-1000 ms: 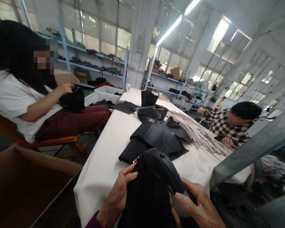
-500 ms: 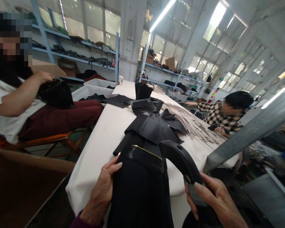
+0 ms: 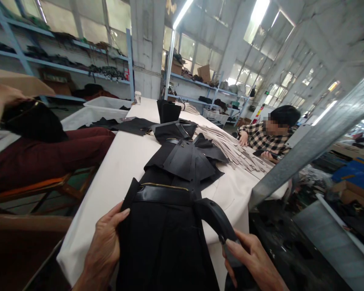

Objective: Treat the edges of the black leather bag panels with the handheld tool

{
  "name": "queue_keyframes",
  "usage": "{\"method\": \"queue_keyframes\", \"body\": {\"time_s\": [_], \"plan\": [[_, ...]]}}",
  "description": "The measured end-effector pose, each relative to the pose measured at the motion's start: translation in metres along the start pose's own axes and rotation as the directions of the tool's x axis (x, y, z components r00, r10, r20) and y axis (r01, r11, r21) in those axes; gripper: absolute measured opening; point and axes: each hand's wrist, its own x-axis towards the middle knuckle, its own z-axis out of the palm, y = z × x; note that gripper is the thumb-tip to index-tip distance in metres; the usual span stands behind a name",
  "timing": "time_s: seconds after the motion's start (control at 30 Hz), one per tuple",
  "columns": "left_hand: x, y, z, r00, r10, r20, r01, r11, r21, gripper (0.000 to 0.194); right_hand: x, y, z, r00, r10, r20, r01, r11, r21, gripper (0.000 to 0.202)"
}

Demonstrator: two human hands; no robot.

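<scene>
A black fabric piece (image 3: pixel 164 238) with a gold zipper (image 3: pixel 165 186) and a glossy black band hangs over the near end of the table, in front of me. My left hand (image 3: pixel 104 242) pinches its left edge between thumb and fingers. On the other side, my right hand (image 3: pixel 251 254) grips a curved black strap (image 3: pixel 218 220) that joins the piece near its upper right corner. A round metal stud shows on the strap by my thumb. Just beyond lies a pile of black leather-like pieces (image 3: pixel 188 157), some with zippers and metal fittings.
Bundles of beige strips (image 3: pixel 230 149) lie along the right of the white-covered table (image 3: pixel 100 186). A slanted metal post (image 3: pixel 309 141) rises at the right. One person in plaid (image 3: pixel 255 137) sits across; another, in dark red trousers (image 3: pixel 48 157), sits left. White bins (image 3: pixel 94 115) stand behind.
The view has turned right. The black piece is now spread wider and flatter, its zipper facing me more squarely. Both hands keep their hold. The plaid-clad person's arm has drawn in.
</scene>
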Motion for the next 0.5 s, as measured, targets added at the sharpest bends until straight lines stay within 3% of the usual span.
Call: {"method": "queue_keyframes", "body": {"time_s": [0.13, 0.3, 0.5], "plan": [[0.001, 0.002, 0.000, 1.000, -0.017, -0.005, 0.017, 1.000, 0.021, 0.038, 0.016, 0.003, 0.008, 0.999, 0.030, -0.013, -0.030, 0.999, 0.027, 0.038], [-0.003, 0.006, 0.001, 0.998, -0.047, -0.044, 0.048, 0.998, 0.036, 0.044, 0.031, -0.007, 0.010, 0.998, -0.036, -0.048, 0.037, 0.999, 0.018, 0.036], [-0.003, 0.004, 0.000, 0.997, -0.052, -0.050, 0.054, 0.998, 0.036, 0.046, 0.022, -0.021, -0.004, 0.990, -0.094, -0.107, 0.093, 0.996, -0.012, 0.035]]}}
